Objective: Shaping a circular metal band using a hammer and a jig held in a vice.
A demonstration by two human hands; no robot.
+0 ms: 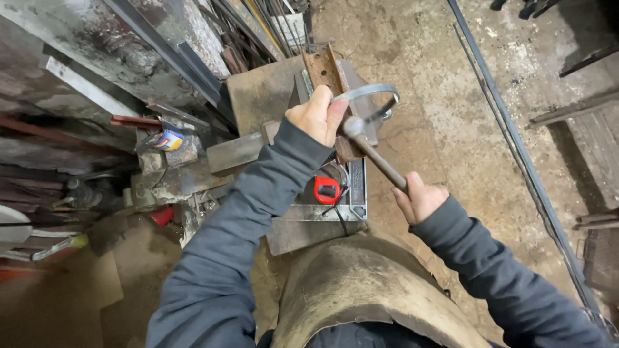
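Observation:
My left hand [316, 115] grips one end of a thin grey metal strip [369, 92] bent into a loop, holding it over a rusty perforated angle iron [324, 69] on a steel block [264, 90]. My right hand [419, 198] is closed round the handle of a hammer [377, 158]. The hammer's round head [353, 125] sits just beside my left thumb, under the loop. Both arms wear dark grey sleeves.
A red tape measure [327, 190] and a steel square [356, 193] lie on the block below my hands. Scrap bars and plates [161, 58] crowd the left side. Long thin rods [516, 148] lie across the concrete floor at right. A leather apron [361, 290] covers my lap.

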